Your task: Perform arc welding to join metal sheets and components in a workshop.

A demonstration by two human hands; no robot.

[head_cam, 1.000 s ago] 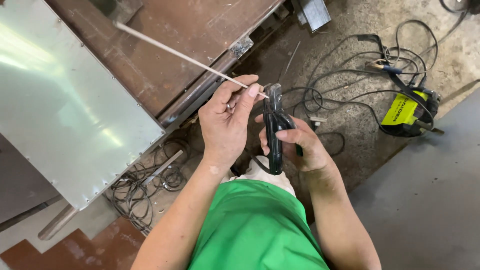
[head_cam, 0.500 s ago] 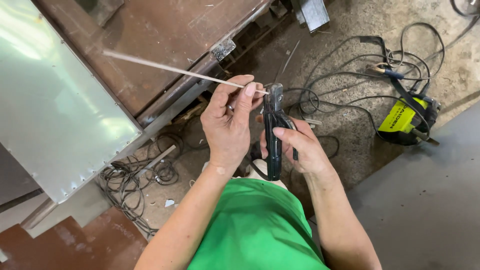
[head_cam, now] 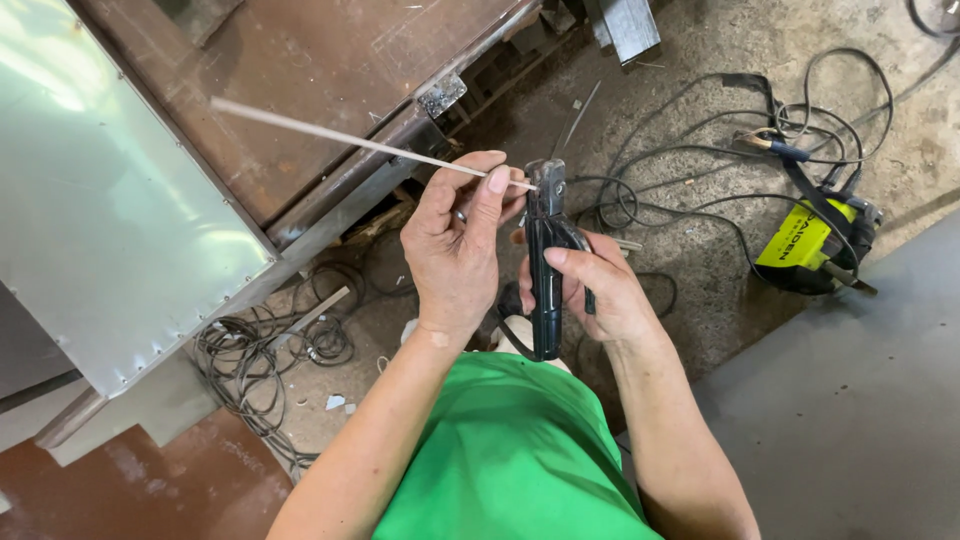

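Now seating thin grey welding rod (head_cam: 370, 144) into black electrode holder (head_cam: 545, 270).
Left hand (head_cam: 455, 250) pinching rod at clamp; right hand (head_cam: 590, 290) gripping holder; needs rod fully seated, clamp closed.

Rod (head_cam: 350, 140) was seen as thin, pale, matt, approx. chalky coated. Holder (head_cam: 546, 270) was finished in black plastic, slightly glossy, w/ worn metal jaws. Sheet (head_cam: 90, 200) was noted as smooth, shiny metal. Plate (head_cam: 330, 60) was rusted, rough steel. Floor (head_cam: 700, 250) was rough, dusty concrete.
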